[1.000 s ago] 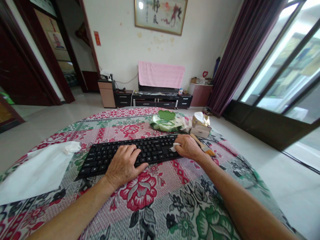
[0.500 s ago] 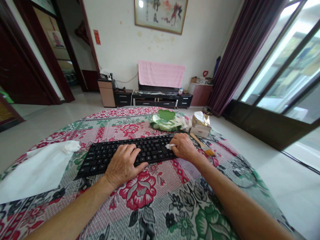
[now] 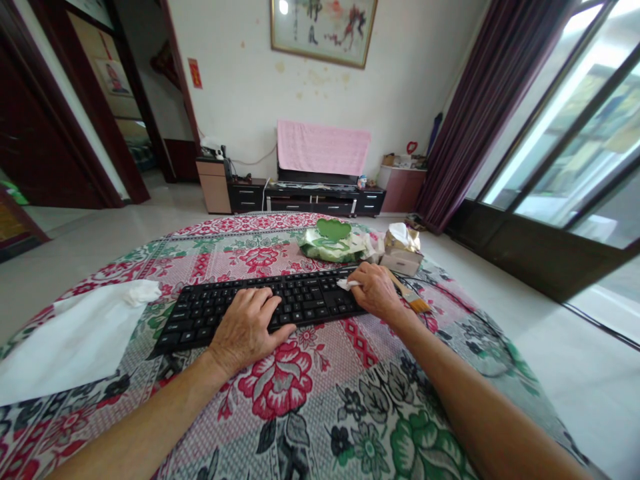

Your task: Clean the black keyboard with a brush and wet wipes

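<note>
A black keyboard [image 3: 305, 301] lies slightly slanted on the flowered tablecloth [image 3: 345, 400]. Across its left and middle keys rests my left hand [image 3: 249, 323], palm down with the thumb stretched out along the front edge. My right hand [image 3: 376, 290] is closed on a small white wipe [image 3: 349, 284] over the keys at the keyboard's right end. Part of the wipe is hidden under the fingers. Just right of that hand lies a flat brush [image 3: 414, 298] with a wooden handle, its handle partly covered by the hand.
Behind the keyboard sit a green wipes packet [image 3: 333, 245] with its lid up and a tissue box [image 3: 403, 253]. A white cloth [image 3: 75, 340] with a crumpled wipe [image 3: 143, 292] lies at left. A black cable [image 3: 480, 313] curves along the table's right side.
My right hand has slid a little to the right and slightly away from me with the wipe, now covering more of the brush handle. My left hand stays in place.
</note>
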A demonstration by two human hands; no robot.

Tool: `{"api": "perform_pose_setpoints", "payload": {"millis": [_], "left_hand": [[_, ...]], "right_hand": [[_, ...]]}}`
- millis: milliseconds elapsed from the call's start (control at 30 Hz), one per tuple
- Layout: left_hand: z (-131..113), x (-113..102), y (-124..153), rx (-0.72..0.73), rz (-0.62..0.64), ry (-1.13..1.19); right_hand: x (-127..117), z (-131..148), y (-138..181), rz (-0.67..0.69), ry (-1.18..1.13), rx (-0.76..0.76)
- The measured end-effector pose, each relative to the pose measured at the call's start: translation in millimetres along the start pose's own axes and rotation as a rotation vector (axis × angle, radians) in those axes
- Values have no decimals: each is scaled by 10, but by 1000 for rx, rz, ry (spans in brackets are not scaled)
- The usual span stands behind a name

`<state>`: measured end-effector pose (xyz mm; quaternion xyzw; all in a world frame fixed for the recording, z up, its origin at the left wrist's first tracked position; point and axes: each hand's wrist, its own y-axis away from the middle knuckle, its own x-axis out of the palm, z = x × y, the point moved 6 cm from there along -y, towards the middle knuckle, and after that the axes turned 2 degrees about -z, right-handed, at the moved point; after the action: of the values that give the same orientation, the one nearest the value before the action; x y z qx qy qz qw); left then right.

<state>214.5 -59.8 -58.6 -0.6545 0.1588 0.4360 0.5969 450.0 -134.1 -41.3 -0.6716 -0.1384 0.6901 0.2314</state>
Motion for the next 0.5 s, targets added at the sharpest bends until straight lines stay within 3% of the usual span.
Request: {"api": "perform_pose_setpoints", "payload": {"millis": [167, 400, 500], "left_hand": [[2, 8, 3, 3, 0, -2], [-4, 7, 2, 3, 5, -17], [-7, 0, -1, 0, 1, -13]], "right_hand": [[61, -19, 0, 46, 6, 11], [-44, -386, 23, 42, 214, 293], [-42, -330, 10, -12, 118, 226]]}}
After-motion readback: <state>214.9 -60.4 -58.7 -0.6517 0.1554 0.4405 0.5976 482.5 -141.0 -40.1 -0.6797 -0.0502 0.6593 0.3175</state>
